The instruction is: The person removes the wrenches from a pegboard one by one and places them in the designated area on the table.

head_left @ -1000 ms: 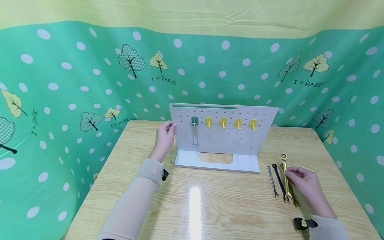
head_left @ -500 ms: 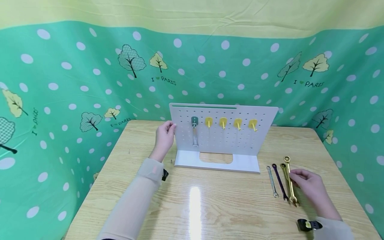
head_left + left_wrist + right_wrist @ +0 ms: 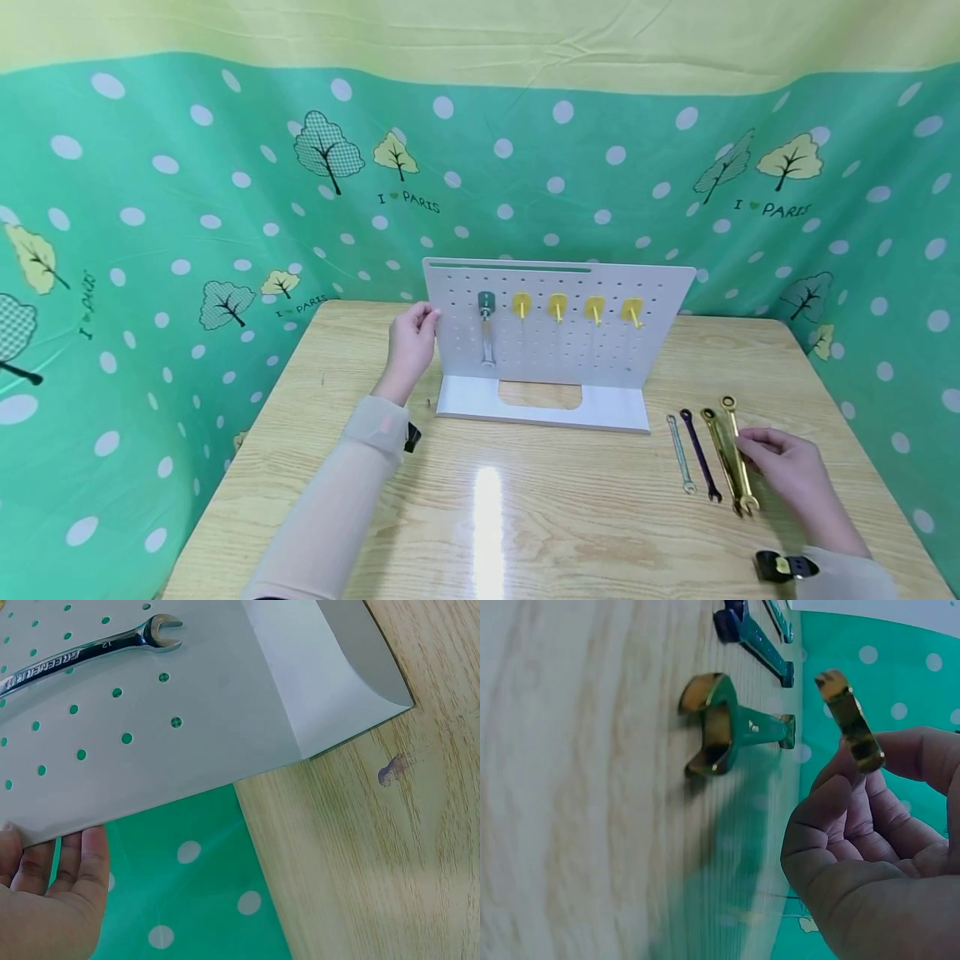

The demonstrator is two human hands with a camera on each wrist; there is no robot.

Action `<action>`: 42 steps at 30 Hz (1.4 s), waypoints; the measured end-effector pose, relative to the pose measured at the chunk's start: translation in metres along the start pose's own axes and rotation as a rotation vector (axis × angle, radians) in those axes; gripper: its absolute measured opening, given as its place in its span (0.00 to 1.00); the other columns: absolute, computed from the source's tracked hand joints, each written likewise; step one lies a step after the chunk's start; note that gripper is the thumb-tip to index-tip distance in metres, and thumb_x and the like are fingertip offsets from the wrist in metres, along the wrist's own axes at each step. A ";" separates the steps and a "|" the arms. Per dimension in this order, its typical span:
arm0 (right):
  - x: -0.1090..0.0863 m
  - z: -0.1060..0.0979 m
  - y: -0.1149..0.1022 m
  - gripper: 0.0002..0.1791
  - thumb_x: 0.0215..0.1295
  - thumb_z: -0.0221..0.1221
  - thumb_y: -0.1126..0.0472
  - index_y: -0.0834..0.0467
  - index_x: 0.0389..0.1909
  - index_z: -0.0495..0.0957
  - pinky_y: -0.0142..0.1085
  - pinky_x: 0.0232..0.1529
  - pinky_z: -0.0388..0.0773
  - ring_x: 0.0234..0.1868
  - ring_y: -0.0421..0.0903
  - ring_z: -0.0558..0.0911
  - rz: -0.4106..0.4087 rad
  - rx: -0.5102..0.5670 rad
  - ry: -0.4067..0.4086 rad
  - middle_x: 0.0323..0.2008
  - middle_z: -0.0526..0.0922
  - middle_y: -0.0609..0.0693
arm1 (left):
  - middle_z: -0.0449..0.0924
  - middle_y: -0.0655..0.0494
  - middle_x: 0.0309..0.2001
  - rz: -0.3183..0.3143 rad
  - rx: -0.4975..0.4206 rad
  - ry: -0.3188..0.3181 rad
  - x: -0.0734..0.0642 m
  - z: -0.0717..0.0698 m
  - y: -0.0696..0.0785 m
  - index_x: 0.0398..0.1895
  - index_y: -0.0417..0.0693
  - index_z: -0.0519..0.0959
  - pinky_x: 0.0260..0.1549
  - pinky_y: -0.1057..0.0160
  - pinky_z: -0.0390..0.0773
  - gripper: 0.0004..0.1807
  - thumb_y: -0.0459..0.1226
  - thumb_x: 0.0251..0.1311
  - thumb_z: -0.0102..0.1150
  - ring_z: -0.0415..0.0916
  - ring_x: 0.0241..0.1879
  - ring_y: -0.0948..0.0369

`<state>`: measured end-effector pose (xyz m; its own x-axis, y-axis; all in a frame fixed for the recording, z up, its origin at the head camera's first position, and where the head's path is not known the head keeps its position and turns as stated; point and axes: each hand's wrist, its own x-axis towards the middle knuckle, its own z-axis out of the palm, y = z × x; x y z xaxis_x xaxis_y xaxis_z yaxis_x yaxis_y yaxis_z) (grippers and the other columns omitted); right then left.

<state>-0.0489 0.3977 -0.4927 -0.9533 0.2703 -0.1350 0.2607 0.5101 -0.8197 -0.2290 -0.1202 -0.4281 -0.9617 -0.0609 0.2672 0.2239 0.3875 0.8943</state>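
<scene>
My left hand (image 3: 412,340) grips the left edge of a white pegboard (image 3: 465,333), thumb in front and fingers behind in the left wrist view. From the leftmost hook, a dark green one (image 3: 487,302), hangs a silver combination wrench (image 3: 82,652), open end down. Between right thumb and fingers my right hand (image 3: 787,467) pinches a gold combination wrench (image 3: 851,724), held above the table. Just left of it lies another gold wrench (image 3: 735,724). Farther left are a dark purple wrench (image 3: 701,454) and a small silver wrench (image 3: 681,454).
Several yellow hooks (image 3: 557,307) on the pegboard carry nothing. The wooden table (image 3: 585,517) spreads in front of the board's base. A green dotted curtain (image 3: 525,183) encloses the back and sides.
My right hand has moved right and slightly toward me with the gold wrench, away from the wrenches on the table. My left hand has stayed on the pegboard.
</scene>
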 end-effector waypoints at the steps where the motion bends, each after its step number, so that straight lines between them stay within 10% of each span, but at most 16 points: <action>1: 0.000 -0.001 0.000 0.24 0.75 0.59 0.58 0.77 0.54 0.75 0.31 0.33 0.83 0.33 0.33 0.81 0.002 -0.006 0.000 0.42 0.85 0.61 | 0.83 0.43 0.37 0.000 -0.001 0.000 0.000 0.000 0.000 0.43 0.35 0.80 0.28 0.65 0.78 0.10 0.33 0.77 0.51 0.80 0.35 0.43; 42: 0.007 -0.012 0.011 0.24 0.75 0.58 0.53 0.74 0.49 0.80 0.40 0.32 0.77 0.41 0.60 0.81 -0.012 -0.309 -0.043 0.40 0.84 0.62 | 0.83 0.43 0.37 0.021 0.020 0.008 0.000 0.000 -0.001 0.43 0.35 0.80 0.30 0.62 0.80 0.10 0.33 0.77 0.52 0.80 0.34 0.49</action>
<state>-0.0506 0.4145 -0.4959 -0.9604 0.2312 -0.1554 0.2772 0.7385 -0.6146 -0.2292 -0.1204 -0.4288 -0.9557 -0.0598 0.2883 0.2403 0.4075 0.8810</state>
